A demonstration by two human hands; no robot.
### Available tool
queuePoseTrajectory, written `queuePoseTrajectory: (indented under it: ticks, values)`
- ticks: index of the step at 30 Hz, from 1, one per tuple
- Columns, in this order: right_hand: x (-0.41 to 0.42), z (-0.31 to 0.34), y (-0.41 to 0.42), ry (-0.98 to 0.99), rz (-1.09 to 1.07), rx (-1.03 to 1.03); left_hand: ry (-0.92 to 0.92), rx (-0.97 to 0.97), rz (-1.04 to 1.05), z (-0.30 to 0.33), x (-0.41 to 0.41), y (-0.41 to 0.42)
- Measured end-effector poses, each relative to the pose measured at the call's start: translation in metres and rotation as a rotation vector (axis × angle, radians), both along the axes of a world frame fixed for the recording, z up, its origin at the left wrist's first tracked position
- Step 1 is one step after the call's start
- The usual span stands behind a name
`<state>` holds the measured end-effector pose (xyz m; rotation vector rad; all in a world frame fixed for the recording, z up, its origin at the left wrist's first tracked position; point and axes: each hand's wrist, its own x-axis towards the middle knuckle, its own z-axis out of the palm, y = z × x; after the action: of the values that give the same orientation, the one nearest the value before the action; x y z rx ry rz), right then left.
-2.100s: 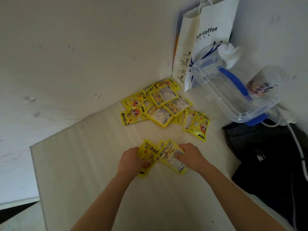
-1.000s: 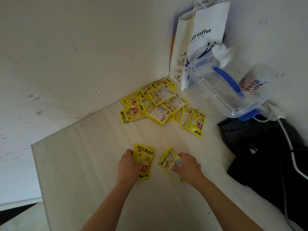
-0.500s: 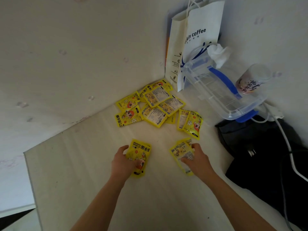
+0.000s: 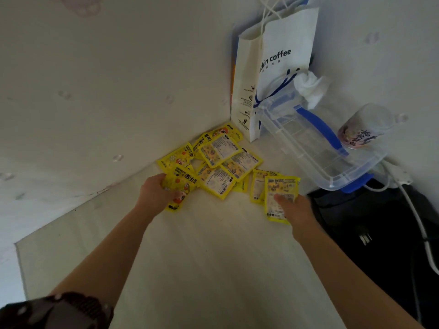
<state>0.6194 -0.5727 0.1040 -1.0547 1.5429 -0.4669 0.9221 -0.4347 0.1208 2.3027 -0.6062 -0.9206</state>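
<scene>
in the head view both hands are reaching out over the pale surface [image 4: 213, 269] toward the corner. the left hand [image 4: 154, 193] is curling its fingers round a cartoon-side packet [image 4: 181, 186] that is touching the near left edge of the loose pile [image 4: 223, 160] of yellow packets just beyond the fingertips. the right hand [image 4: 294, 207] is pinching a label-side packet [image 4: 276, 193] with the thumb on top, overlapping other packets just left of it, at the pile's right end. a clear box [image 4: 320, 150] is sitting empty beyond the right hand, with a paper bag [image 4: 280, 67] behind it. judging by this, the sorting is only starting: nothing is lying in the box, and the whole pile is waiting to be handled. compared with half a second ago, both hands are sitting farther out; their packets, which were lying apart from the pile on bare surface, are now meeting it, and the gap between the two hands is looking wider.
</scene>
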Motion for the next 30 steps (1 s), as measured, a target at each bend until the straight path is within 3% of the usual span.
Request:
queuePoseTrajectory:
  ticks: [5,10,21,26,30]
  values:
    - [0.003,-0.019,-0.002,0.105,0.011,-0.060,-0.081,0.111,-0.108,-0.014,0.020,-0.016]
    - [-0.002,-0.059,-0.010,0.260,0.035,-0.114,-0.115,0.140,-0.090,-0.014,0.021,-0.017]
    - [0.016,-0.044,-0.007,0.305,0.100,-0.108,-0.142,0.104,-0.157,-0.016,0.000,0.001]
    - [0.021,-0.035,0.002,0.339,0.128,-0.092,-0.222,0.236,-0.222,-0.027,-0.012,0.011]
    - [0.025,-0.026,0.002,0.350,0.077,-0.062,-0.205,0.202,-0.182,-0.021,-0.022,0.015]
